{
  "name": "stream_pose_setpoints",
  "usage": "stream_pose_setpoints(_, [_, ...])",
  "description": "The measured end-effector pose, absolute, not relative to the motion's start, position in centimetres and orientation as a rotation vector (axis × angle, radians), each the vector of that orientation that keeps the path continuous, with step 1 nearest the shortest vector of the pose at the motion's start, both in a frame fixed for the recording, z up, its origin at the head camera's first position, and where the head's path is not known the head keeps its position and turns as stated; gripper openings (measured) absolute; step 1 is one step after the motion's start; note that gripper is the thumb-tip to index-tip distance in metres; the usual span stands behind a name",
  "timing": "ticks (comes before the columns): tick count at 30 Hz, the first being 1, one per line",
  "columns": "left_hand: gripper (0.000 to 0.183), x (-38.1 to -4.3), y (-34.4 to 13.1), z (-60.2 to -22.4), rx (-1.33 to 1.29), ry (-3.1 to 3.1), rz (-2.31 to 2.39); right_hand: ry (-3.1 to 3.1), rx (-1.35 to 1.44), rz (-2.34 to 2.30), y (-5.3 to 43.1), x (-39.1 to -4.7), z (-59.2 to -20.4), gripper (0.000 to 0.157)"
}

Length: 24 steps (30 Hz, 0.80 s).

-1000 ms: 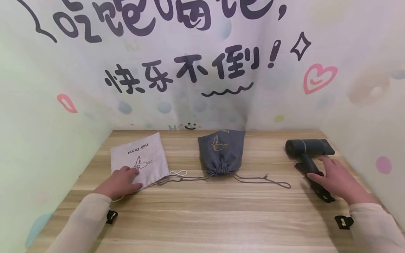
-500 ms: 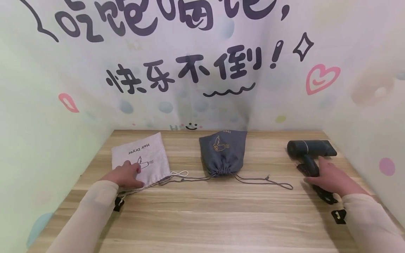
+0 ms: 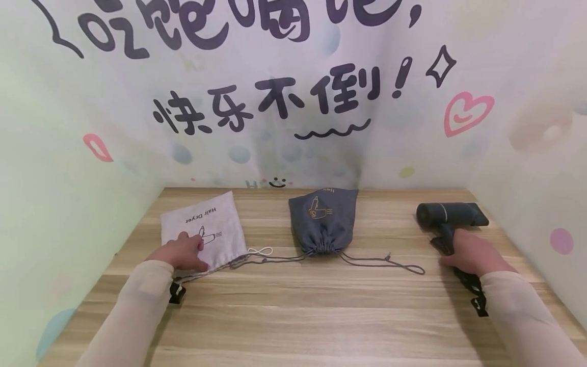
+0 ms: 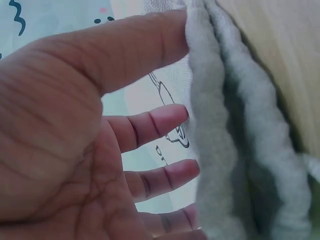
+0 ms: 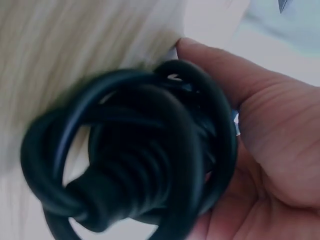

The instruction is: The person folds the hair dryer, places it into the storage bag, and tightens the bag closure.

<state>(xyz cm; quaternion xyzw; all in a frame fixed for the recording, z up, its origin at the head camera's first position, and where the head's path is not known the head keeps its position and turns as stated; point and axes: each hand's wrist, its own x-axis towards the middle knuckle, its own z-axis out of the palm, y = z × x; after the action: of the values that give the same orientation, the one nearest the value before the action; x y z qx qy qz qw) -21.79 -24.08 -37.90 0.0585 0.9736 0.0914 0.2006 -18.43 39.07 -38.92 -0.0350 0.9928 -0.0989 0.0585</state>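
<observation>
On the table's left lies a white drawstring bag (image 3: 224,216) printed "Hair Dryer". My left hand (image 3: 181,252) touches its near part, thumb and fingers spread apart; the left wrist view has the extended fingers (image 4: 165,122) beside the bag's thick gathered edge (image 4: 212,115). At the right is a black hair dryer (image 3: 451,214), lying with its nozzle to the right. My right hand (image 3: 474,252) grips its handle, the thumb on the left side and the other fingers mostly hidden. Seen from the right wrist, the looped black cord (image 5: 227,132) hangs around the handle's end.
A dark grey drawstring bag (image 3: 323,219) with a gold dryer print sits at the middle back of the wooden table (image 3: 302,326), its cords (image 3: 380,261) trailing to both sides. A printed curtain (image 3: 275,153) closes off the back and sides.
My right hand has moved left and closed onto the dryer's handle. My left hand has shifted slightly forward and right over the white bag. The bags stay where they were.
</observation>
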Motion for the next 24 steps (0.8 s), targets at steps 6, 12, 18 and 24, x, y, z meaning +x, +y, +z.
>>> stream_pose_setpoints(6, [0.050, -21.8, -24.1, -38.2, 0.158, 2.726, 0.237, 2.995, -0.084, -0.314, 39.0, -18.5, -39.1, 0.053])
stream_pose_setpoints(12, [0.051, -21.8, -24.1, -38.2, 0.158, 2.740, 0.256, 3.030, -0.009, -0.326, 39.3, -18.5, -39.3, 0.040])
stream_pose_setpoints(18, [0.052, -21.9, -24.1, -38.3, 0.159, 2.735, 0.271, 3.071, 0.105, -0.373, 39.6, -18.0, -39.5, 0.070])
stream_pose_setpoints(24, [0.050, -21.7, -24.1, -38.2, 0.176, 2.731, 0.264, 3.135, 0.116, -0.426, 39.5, -17.4, -38.4, 0.059])
